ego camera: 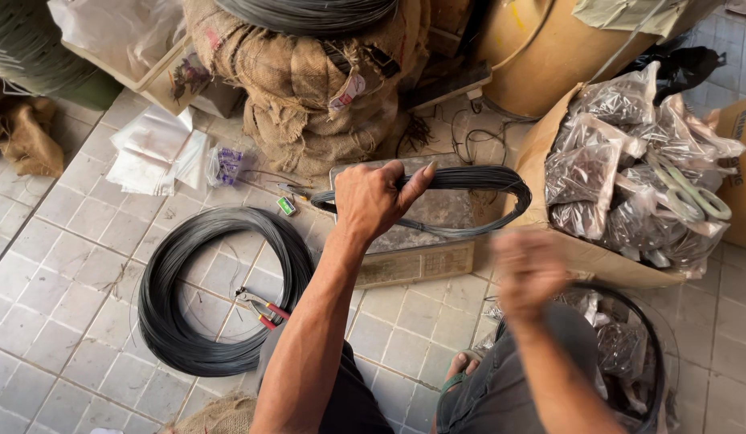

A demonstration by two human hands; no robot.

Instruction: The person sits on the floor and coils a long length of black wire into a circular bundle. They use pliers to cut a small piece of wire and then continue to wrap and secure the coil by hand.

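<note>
Left hand (375,201) closes its grip around a small flattened coil of thin black wire (469,183), held above the grey metal scale (413,233). Right hand (527,273) is blurred, its grip I cannot tell. One small coil looks wound; the large black wire coil (180,321) on the tiled floor (59,321) remains, red-handled pliers (264,309) beside.

Left hand (373,201) raised, fingers curled closed in a grip, forearm extended, right hand (529,273) motion-blurred, lower
</note>
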